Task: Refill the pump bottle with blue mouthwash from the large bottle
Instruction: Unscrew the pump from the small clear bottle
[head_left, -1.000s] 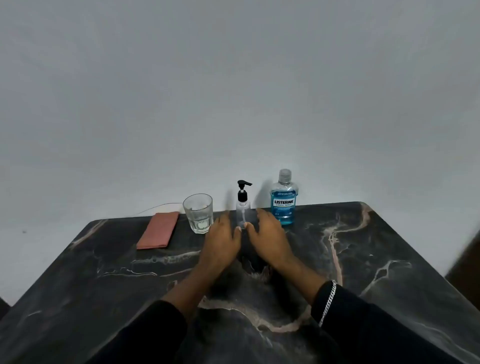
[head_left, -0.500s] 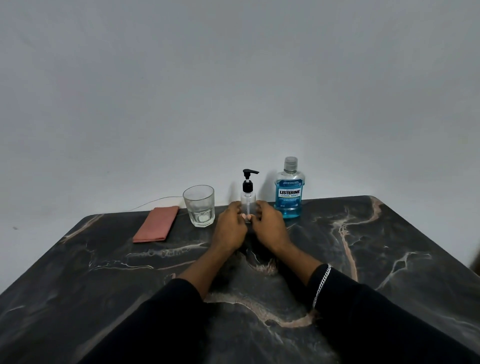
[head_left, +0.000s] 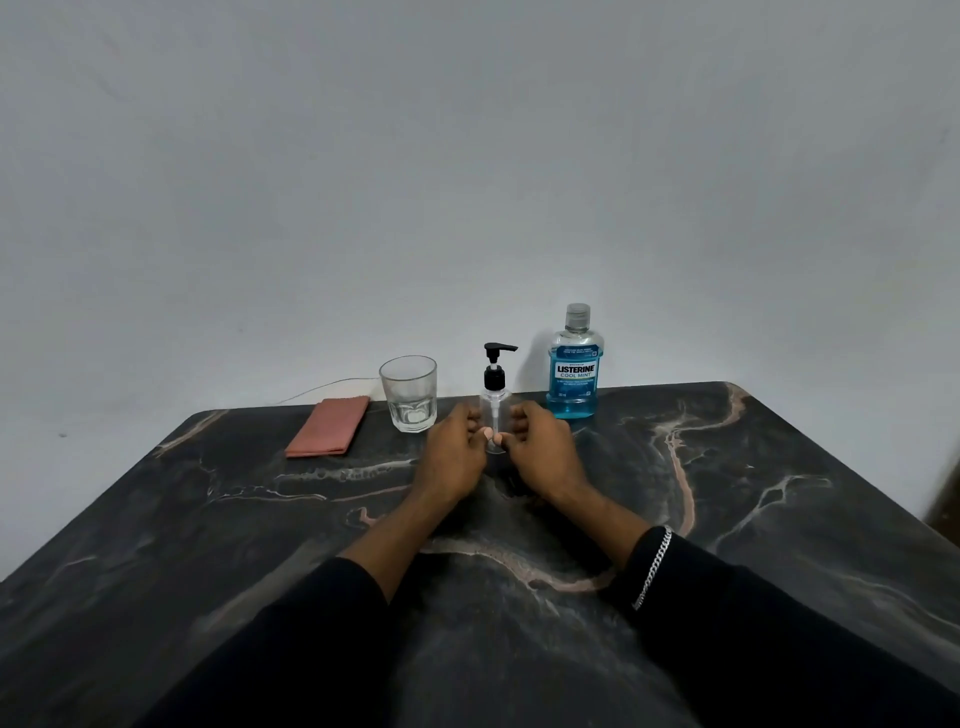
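Pump bottle, centre frame, upright, looks empty; left hand and right hand cupped round its base, thumbs touching it. Mouthwash bottle just right, capped. Risk: light bottle tipping during uncapping.

The light is dim, flat and cool, leaving the grey wall evenly lit with a faint vignette toward the corners. Soft shadows pool on the dark desk under the forearms. Wide-angle distortion bows the desk's edges, and the right edge blurs.
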